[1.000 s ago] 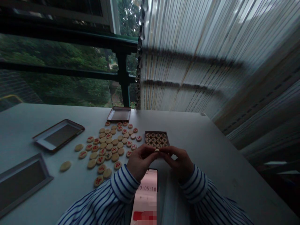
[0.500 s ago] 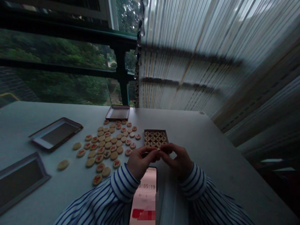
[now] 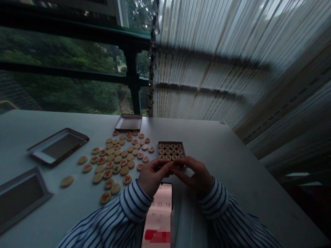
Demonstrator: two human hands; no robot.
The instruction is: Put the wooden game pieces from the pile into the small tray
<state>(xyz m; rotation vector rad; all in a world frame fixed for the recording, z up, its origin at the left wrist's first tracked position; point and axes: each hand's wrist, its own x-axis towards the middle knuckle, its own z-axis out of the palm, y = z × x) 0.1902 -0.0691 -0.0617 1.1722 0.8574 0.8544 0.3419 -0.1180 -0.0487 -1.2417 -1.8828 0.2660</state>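
Note:
My left hand (image 3: 152, 175) and my right hand (image 3: 198, 174) meet in front of the box of chess pieces. Between their fingertips is a small pale Chinese chess piece (image 3: 172, 163), pinched from both sides and mostly covered by the fingers. Just beyond, a shallow box (image 3: 183, 148) holds neat rows of round wooden pieces marked in black; its near side is hidden behind my hands. To the left, many loose round pieces (image 3: 118, 159) lie spread on the white table (image 3: 222, 203), some showing red characters, others blank side up, one with a black character.
A phone (image 3: 161, 215) with a running timer lies below my hands. Two shallow trays, one at the back (image 3: 129, 122) and one farther left (image 3: 60, 146), rest on the table, with a third (image 3: 23, 196) at the left edge. A string curtain (image 3: 201, 69) hangs behind.
The piece between my fingertips has turned slightly and my right fingers have shifted on it. The view has moved a little; the pieces on the table lie as before.

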